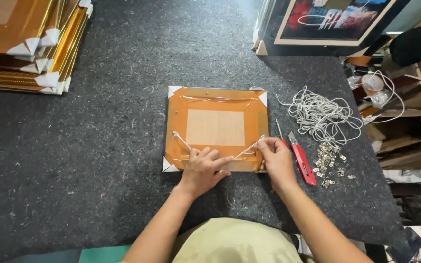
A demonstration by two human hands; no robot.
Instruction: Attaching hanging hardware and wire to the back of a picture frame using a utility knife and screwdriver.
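Grey felt covers the table (98, 160), and at the centre of the frame lies the frame (215, 129), face down, orange-backed, wrapped in clear film with white corner guards. I read the step in hand as stringing the hanging cord (183, 142) across its back: the white cord runs from a small hanger at the frame's left edge down toward my hands, and a second stretch rises to the right edge.

My left hand (204, 166) lies on the frame's lower edge, its grip closed, fingers curled over the cord where the two stretches meet. My right hand (275, 157) sits at the frame's lower right corner, its grip narrow, pinching the cord end just beside the right hanger.

As I judge it, the next move calls for steady tension from the left while the right works the end at the hanger; slack would let the cord sag, and the film is slippery under the fingers.

There is no real container in view. The spare hangers (328, 163) lie loose in a heap on the felt at right, below a tangle of white cord (320, 114). Between them and my right hand lies a red knife (303, 163), with a thin tool just beside it that I cannot identify. A stack of gold frames (30, 44) fills the upper left, and a framed picture (334, 19) leans at upper right.
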